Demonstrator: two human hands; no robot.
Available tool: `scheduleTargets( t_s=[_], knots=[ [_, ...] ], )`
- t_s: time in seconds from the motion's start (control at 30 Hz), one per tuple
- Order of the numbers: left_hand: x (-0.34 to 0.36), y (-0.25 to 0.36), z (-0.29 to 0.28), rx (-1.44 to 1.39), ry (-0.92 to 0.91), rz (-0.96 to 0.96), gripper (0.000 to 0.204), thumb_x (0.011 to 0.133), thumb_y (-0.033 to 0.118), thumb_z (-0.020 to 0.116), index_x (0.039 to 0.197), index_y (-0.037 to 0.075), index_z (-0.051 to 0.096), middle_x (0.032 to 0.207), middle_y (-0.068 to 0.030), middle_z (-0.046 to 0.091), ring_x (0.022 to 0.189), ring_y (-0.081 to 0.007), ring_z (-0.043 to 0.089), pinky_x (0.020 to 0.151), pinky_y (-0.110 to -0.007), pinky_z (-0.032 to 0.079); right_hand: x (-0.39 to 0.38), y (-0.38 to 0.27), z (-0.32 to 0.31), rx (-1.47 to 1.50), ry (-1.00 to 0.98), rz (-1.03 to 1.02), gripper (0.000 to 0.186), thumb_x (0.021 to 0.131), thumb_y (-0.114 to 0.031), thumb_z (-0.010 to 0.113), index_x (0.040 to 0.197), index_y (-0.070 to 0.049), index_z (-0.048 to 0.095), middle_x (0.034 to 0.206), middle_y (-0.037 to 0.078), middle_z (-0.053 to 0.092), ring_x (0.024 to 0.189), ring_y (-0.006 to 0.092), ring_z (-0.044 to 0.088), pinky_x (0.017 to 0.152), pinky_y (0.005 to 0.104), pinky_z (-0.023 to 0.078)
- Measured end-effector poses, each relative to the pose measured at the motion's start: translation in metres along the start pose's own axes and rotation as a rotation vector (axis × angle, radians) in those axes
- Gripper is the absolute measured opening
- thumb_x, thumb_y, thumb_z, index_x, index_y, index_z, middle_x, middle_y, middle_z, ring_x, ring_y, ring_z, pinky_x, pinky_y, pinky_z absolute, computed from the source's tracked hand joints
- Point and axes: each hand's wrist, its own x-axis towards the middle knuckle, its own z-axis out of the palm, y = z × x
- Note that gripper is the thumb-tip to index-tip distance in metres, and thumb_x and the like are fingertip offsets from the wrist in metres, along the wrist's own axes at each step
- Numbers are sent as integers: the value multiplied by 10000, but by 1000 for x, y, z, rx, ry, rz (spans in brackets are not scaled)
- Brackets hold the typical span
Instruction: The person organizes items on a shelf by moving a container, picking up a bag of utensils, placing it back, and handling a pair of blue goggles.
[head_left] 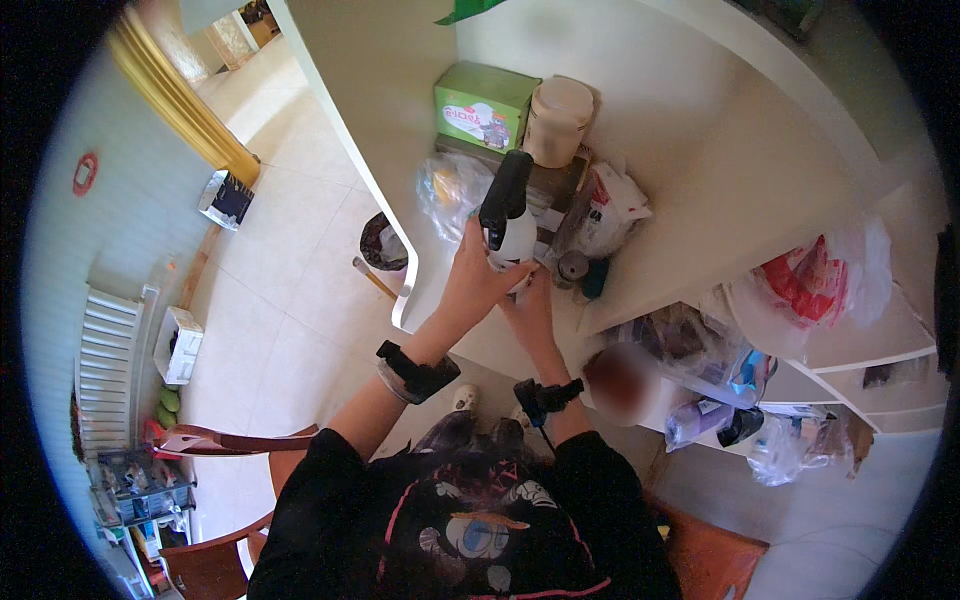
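A white bottle [513, 240] with a black top [507, 195], shaped like a spray head, is held upright over the lower shelf. My left hand [480, 275] is wrapped round its left side, the thumb reaching across the front. Lower on the right, my right hand [528, 305] grips the same bottle near its base. The base is mostly hidden behind my fingers. Just behind the bottle are a clear plastic bag [452, 195] and a white bag with red print [612, 205].
A green box [482, 105] and a cream lidded canister [558, 120] stand at the back of the shelf. Small jars [572, 268] sit to the right. Shelves with plastic bags [820, 280] fill the right side. A bin [383, 243] stands on the floor left of the white panel.
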Motion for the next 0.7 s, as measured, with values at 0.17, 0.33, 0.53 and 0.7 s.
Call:
scheduleTargets(
  t_s=[0.17,0.33,0.53,0.7],
  knots=[
    [-19,-26,-19,357,-70,111,776,672,68,703,1277,-41,230,1260,-236,349,1189,-351,378,988,-414,321,4,1,0,139,-15,100,739,679,-195,741,1242,42,326,1242,236,360,1148,366,374,946,431,344],
    [-27,-104,-10,410,241,-99,810,659,80,704,1258,-107,191,1212,-297,337,1163,-413,354,984,-424,305,8,-3,4,93,71,66,749,644,-196,768,1228,16,350,1238,233,348,1112,363,397,933,433,353],
    [10,-109,13,195,432,-56,829,620,169,776,1199,-104,251,1159,-296,387,1108,-422,398,927,-430,343,7,3,-7,56,26,55,704,631,-202,776,1185,15,400,1178,205,411,1081,347,423,918,429,366],
    [27,-114,11,191,465,-185,746,616,212,786,1136,-55,324,1031,-252,503,964,-404,512,836,-426,411,-4,-8,-14,-9,-31,112,711,632,-221,777,1201,-4,409,1144,177,454,1056,332,460,899,418,390]
  ],
)
